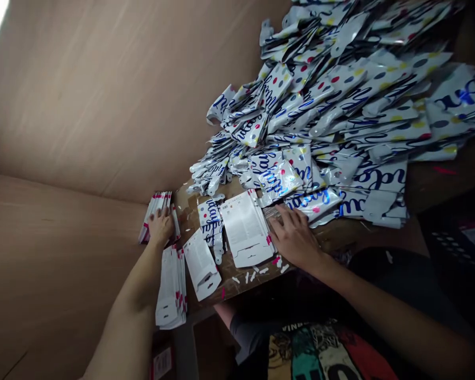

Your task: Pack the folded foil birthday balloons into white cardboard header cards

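My left hand point(161, 226) rests on a stack of white and pink cartons point(175, 214) by the wooden wall, its fingers spread over the top. My right hand point(295, 236) lies at the right side of a thicker stack of white cartons point(245, 229), fingers apart near a clear plastic strip. Between the hands, a polka-dot packet point(210, 216) lies on the table, with a single white carton point(202, 264) in front of it. Another row of cartons point(170, 287) stands at the front left edge.
A large heap of polka-dot foil packets point(328, 100) covers the back and right of the table point(237, 285). Small white and pink paper scraps point(261, 271) lie near the front edge. A wooden wall point(83, 105) rises at the left and back.
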`<action>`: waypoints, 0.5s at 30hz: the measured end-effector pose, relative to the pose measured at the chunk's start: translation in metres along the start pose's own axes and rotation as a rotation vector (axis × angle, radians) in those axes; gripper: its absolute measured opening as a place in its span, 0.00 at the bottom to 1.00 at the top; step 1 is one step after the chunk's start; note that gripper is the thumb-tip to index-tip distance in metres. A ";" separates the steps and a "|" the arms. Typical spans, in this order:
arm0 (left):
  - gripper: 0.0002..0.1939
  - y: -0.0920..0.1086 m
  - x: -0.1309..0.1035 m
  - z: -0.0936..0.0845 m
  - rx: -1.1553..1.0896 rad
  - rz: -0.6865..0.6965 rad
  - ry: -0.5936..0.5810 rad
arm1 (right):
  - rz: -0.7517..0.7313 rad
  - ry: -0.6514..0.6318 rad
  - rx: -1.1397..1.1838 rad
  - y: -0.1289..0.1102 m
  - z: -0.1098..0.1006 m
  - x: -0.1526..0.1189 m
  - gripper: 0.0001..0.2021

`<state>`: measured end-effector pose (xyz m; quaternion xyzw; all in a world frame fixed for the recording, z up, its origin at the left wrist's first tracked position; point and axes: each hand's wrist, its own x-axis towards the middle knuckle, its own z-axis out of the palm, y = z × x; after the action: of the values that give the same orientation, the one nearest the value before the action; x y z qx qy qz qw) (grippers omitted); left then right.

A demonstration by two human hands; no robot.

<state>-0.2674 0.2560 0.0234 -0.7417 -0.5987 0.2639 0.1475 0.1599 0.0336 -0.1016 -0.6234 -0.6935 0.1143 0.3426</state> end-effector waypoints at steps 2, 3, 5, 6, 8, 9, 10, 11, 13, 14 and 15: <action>0.20 -0.003 0.001 -0.003 -0.006 -0.030 -0.004 | 0.001 -0.010 0.021 0.001 0.000 -0.001 0.15; 0.19 -0.003 0.001 -0.004 -0.014 -0.040 -0.008 | 0.002 -0.014 0.033 0.002 0.000 -0.001 0.15; 0.19 0.001 0.000 -0.005 -0.039 -0.051 -0.018 | 0.001 -0.024 0.046 0.002 -0.001 0.000 0.14; 0.18 0.004 -0.001 -0.006 -0.059 -0.056 -0.025 | 0.000 -0.028 0.043 0.003 -0.002 0.000 0.13; 0.17 0.014 -0.001 -0.009 -0.115 -0.067 -0.036 | -0.002 -0.031 0.024 0.002 -0.003 0.001 0.12; 0.17 0.019 -0.001 -0.011 -0.151 -0.079 -0.037 | -0.003 -0.029 0.014 0.002 -0.004 0.002 0.12; 0.16 0.026 -0.002 -0.014 -0.193 -0.098 -0.032 | -0.003 -0.025 0.007 0.002 -0.005 0.002 0.11; 0.16 0.034 -0.004 -0.017 -0.239 -0.122 -0.019 | -0.003 -0.020 0.006 0.001 -0.006 0.002 0.11; 0.18 0.055 -0.013 -0.023 -0.344 -0.181 0.028 | 0.006 -0.010 0.019 0.000 -0.007 0.001 0.10; 0.20 0.069 -0.022 -0.025 -0.406 -0.206 0.048 | 0.006 -0.009 0.029 0.000 -0.007 0.001 0.10; 0.22 0.086 -0.034 -0.025 -0.475 -0.222 0.062 | -0.004 -0.015 0.039 0.000 -0.007 0.000 0.10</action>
<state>-0.1883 0.2050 0.0056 -0.6929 -0.7170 0.0752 0.0155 0.1639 0.0315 -0.0962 -0.6144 -0.6950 0.1318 0.3494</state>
